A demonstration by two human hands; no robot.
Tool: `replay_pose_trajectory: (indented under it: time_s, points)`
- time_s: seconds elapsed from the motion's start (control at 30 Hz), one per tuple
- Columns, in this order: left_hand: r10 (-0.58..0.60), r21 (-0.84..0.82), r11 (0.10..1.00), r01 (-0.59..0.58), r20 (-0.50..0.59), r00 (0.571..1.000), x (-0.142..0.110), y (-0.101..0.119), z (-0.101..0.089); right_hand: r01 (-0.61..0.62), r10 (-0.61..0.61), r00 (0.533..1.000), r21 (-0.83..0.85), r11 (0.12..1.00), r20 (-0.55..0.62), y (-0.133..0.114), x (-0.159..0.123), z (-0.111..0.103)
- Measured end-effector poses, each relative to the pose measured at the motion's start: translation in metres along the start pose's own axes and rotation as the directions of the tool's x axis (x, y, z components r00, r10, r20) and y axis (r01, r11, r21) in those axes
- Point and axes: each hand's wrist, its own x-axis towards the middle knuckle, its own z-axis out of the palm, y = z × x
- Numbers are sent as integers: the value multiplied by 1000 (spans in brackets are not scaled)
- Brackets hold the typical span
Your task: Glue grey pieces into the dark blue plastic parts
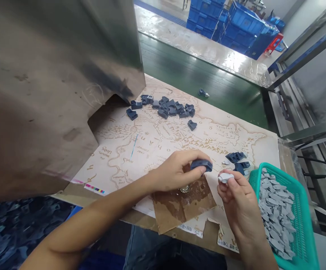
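- Left hand [177,171] closed, thumb and fingers pinching a dark slate plastic part [201,165]
- Right hand [237,200] closed on a pale grey piece [225,177], fingertips under it, thumb on top
- The two held items are near each other, just apart, no contact visible
- Under the left hand: wet, stained cardboard sheet [180,206], small metal disc [184,189] on it, purpose unclear
- Just past the right hand: small group of dark parts [236,157], some with pale bits nearby
- Right of the right hand: teal plastic basket [302,228], heaped with grey pieces [275,213]
- Farther ahead of the grip: larger loose cluster of dark parts [168,107] on a map-printed board [163,144]
- One stray part [204,93] sits on a green conveyor belt [202,71]
- Status: basket looks full, many dark parts out, none visibly boxed; finished count can't be told from here
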Motion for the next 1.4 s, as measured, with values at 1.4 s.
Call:
replay_pose_trajectory:
  time_s: [1.4]
  points:
    - [268,42,962,-271,71,961,-4,-1,6,446,-455,876,92,890,161,9,-4,-3]
